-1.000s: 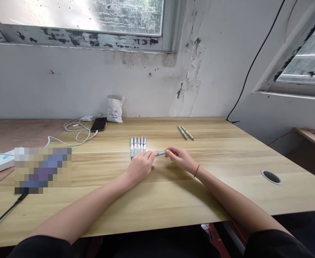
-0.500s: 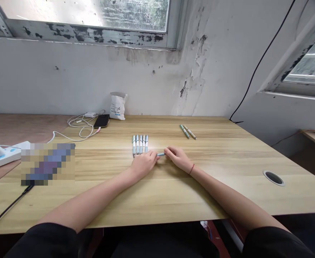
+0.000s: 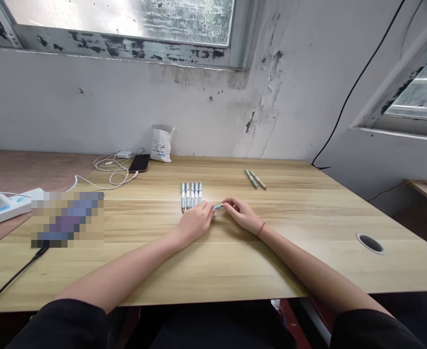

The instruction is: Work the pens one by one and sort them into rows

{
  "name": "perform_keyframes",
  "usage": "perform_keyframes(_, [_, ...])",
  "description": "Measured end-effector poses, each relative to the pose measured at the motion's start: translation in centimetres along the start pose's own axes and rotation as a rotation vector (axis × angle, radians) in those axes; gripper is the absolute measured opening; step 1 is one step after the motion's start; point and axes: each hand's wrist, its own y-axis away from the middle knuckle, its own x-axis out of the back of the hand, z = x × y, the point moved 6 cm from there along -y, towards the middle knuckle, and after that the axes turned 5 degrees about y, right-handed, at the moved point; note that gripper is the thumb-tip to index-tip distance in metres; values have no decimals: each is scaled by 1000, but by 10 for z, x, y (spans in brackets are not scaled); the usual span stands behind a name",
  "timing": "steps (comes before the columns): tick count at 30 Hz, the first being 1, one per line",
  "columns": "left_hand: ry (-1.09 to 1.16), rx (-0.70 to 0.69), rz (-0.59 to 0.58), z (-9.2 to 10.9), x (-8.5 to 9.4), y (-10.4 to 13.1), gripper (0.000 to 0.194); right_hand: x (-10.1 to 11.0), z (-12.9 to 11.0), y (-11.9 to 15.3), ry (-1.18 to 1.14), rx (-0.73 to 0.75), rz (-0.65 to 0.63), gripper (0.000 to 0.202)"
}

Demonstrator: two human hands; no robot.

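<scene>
Between my two hands lies a light blue pen [image 3: 218, 207], nearly level and a little tilted up to the right. My left hand [image 3: 198, 218] is closed around its left end, hiding that part. Pinched fingertips of my right hand [image 3: 241, 212] meet the pen's tip on the other side. Just beyond my left hand, several blue-and-white pens [image 3: 188, 195] lie side by side in a row, their near ends partly covered by the hand. Farther off to the right rest a green-and-white pen [image 3: 251, 179] and a beige-and-white pen [image 3: 259, 180].
A white packet [image 3: 161, 144] stands against the wall, beside a dark phone [image 3: 139, 163] with a coiled white cable [image 3: 113, 170]. At left are a power strip [image 3: 15, 206] and a pixelated device [image 3: 70, 219]. A round cable hole [image 3: 370, 244] is set in the wooden desk [image 3: 257, 276].
The pen between my hands tilts slightly more, and a bit more of its tip shows by my right fingers. The view has shifted slightly; the other pens stay put.
</scene>
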Motion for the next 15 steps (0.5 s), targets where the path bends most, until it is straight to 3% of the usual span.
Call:
perform_keyframes(10, [147,-35,5,1,2,1,31,0,-2,0,-7,-10,-34,36])
perform_keyframes(15, [208,-80,21,1,1,-1,29,0,-2,1,-54,10,-37,26])
